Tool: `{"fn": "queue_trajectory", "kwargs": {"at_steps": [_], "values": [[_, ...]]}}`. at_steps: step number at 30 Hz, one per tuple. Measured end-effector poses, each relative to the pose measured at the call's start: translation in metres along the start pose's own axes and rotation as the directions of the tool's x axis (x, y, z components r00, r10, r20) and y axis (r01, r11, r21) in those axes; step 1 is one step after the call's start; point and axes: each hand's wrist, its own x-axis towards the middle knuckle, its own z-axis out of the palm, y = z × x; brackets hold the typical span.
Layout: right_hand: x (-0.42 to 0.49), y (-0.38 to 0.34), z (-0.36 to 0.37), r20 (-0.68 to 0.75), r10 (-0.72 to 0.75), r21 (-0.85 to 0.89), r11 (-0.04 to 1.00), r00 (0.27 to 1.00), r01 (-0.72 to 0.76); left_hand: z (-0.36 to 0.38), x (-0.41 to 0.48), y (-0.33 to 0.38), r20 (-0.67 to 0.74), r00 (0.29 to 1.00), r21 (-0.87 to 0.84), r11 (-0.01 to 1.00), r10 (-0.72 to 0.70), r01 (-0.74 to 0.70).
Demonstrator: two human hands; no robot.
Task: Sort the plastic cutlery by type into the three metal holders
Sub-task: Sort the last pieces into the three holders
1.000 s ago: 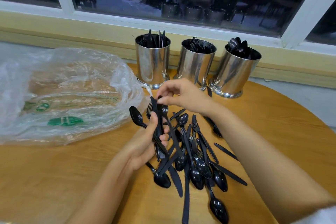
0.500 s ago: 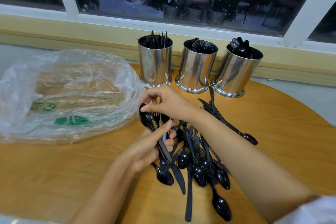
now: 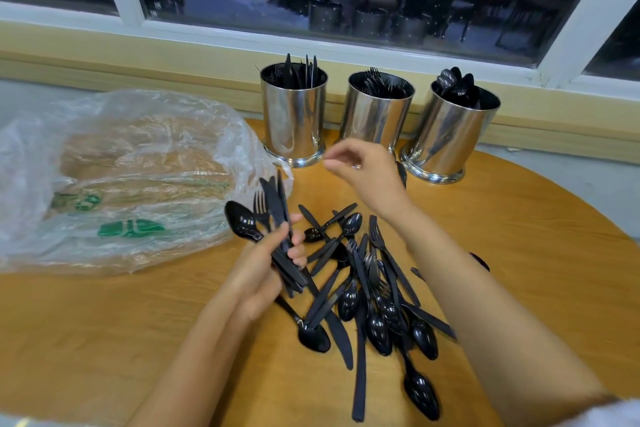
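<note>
My left hand [image 3: 258, 270] grips a bundle of black plastic cutlery [image 3: 273, 215]: knives, a fork and a spoon, their heads pointing up and away. My right hand [image 3: 363, 172] hovers above the table in front of the holders, fingers loosely curled, and I see nothing in it. A loose pile of black knives, forks and spoons [image 3: 367, 291] lies on the round wooden table [image 3: 519, 236] between my arms. Three metal holders stand at the back: the left holder [image 3: 292, 121] has knives, the middle holder [image 3: 375, 114] forks, the right holder [image 3: 450, 135] spoons.
A large crumpled clear plastic bag [image 3: 121, 177] with green print covers the table's left side, touching the left holder's base. A yellow sill and a dark window rise right behind the holders. A single spoon [image 3: 401, 175] lies by the right holder's base.
My right hand has let go of the bundle's tips and risen up and to the right, toward the holders. My left hand keeps its grip on the bundle.
</note>
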Motion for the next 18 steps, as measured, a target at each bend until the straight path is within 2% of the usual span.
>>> {"fn": "queue_trajectory", "kwargs": {"at_steps": [3, 5, 9, 13, 16, 18], "values": [[-0.007, 0.048, -0.012, 0.067, 0.287, -0.280, 0.925, 0.956, -0.258, -0.010, 0.002, 0.003, -0.061, 0.998, -0.008, 1.000, 0.018, -0.018], [-0.015, 0.073, -0.009, 0.117, 0.394, -0.359, 0.873, 0.912, -0.331, -0.012, 0.003, 0.002, -0.075, 0.997, -0.013, 1.000, 0.017, -0.018], [-0.022, 0.087, -0.002, 0.124, 0.454, -0.350, 0.852, 0.882, -0.389, -0.009, 0.004, -0.001, -0.072, 0.997, 0.000, 1.000, 0.011, -0.011], [-0.017, 0.086, 0.003, 0.139, 0.484, -0.422, 0.818, 0.864, -0.391, -0.006, 0.003, -0.004, -0.074, 0.997, 0.037, 0.999, -0.003, 0.006], [-0.014, 0.085, 0.004, 0.130, 0.493, -0.286, 0.849, 0.860, -0.444, -0.006, 0.002, -0.004, -0.075, 0.997, 0.045, 0.999, -0.012, 0.015], [-0.014, 0.081, 0.002, 0.063, 0.445, -0.145, 0.890, 0.893, -0.433, -0.006, 0.002, -0.002, -0.071, 0.997, 0.050, 0.999, -0.010, 0.013]]}}
